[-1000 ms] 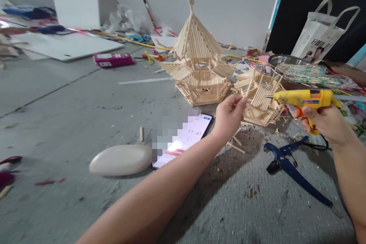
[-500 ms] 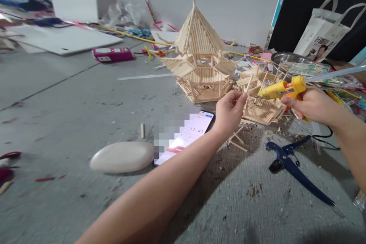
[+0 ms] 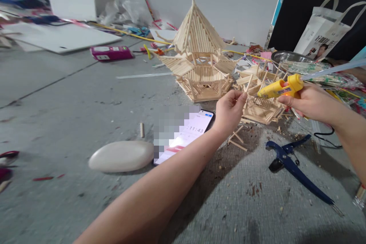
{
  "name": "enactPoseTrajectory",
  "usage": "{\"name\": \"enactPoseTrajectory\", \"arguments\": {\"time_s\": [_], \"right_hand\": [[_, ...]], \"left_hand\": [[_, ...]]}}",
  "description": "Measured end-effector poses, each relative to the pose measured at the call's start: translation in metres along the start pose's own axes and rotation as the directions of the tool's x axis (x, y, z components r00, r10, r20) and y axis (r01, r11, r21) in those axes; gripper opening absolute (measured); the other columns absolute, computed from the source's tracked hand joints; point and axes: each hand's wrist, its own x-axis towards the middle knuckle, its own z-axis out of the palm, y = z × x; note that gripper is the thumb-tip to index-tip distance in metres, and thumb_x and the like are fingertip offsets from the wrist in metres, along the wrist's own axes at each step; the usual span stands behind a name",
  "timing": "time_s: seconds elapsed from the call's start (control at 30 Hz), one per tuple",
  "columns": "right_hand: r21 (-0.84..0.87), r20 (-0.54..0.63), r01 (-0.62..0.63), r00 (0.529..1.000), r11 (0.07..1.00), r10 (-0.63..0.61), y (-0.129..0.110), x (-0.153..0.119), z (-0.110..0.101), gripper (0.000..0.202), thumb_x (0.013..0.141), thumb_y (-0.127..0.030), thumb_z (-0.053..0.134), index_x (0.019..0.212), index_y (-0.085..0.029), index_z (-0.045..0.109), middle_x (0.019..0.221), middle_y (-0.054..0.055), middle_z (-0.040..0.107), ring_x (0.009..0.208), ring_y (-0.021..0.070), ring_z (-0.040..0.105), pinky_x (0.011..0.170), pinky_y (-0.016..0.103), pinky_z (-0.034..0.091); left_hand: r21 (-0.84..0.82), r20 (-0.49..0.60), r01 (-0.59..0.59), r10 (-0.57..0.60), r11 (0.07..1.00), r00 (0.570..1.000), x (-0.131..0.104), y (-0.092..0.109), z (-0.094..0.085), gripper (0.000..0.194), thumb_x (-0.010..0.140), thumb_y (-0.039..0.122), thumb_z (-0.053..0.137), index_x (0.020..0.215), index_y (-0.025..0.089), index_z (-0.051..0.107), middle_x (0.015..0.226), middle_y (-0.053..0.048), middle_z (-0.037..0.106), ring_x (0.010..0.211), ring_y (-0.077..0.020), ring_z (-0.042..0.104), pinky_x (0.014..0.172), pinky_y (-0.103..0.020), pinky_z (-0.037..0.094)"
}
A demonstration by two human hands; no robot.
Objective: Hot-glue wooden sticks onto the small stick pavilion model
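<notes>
My right hand (image 3: 307, 101) is wrapped round a yellow glue gun (image 3: 280, 87) with a clear glue stick in its back. The gun's nozzle points left, close to the fingertips of my left hand (image 3: 230, 110). Those fingertips are pinched at the left side of a small wooden-stick structure (image 3: 263, 110); what lies between them is too small to make out. Behind my left hand stands a larger stick pavilion (image 3: 203, 72) with a pointed roof.
A phone (image 3: 196, 131) and a white oval object (image 3: 121, 156) lie left of my forearm. Blue cutters (image 3: 294, 166) lie at the right. Loose sticks (image 3: 238, 139) are near the small structure. A purple package (image 3: 111, 53), metal bowl (image 3: 294, 57) and bag (image 3: 323, 34) sit farther back.
The glue gun and my right hand have shifted very slightly left and up. My left hand keeps its pinch in nearly the same spot.
</notes>
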Motion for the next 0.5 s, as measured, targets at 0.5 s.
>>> {"name": "enactPoseTrajectory", "arguments": {"time_s": [0.5], "right_hand": [[-0.125, 0.031, 0.063, 0.998, 0.990, -0.059, 0.0005, 0.0033, -0.0001, 0.031, 0.076, -0.051, 0.053, 0.066, -0.023, 0.063, 0.047, -0.001, 0.044, 0.050, 0.0132, 0.044, 0.049, 0.027, 0.031]], "left_hand": [[0.004, -0.004, 0.010, -0.010, 1.000, 1.000, 0.0012, -0.0019, 0.0006, 0.018, 0.078, 0.030, 0.053, 0.064, 0.019, 0.051, 0.048, 0.005, 0.045, 0.043, -0.0071, 0.040, 0.041, -0.022, 0.031]]}}
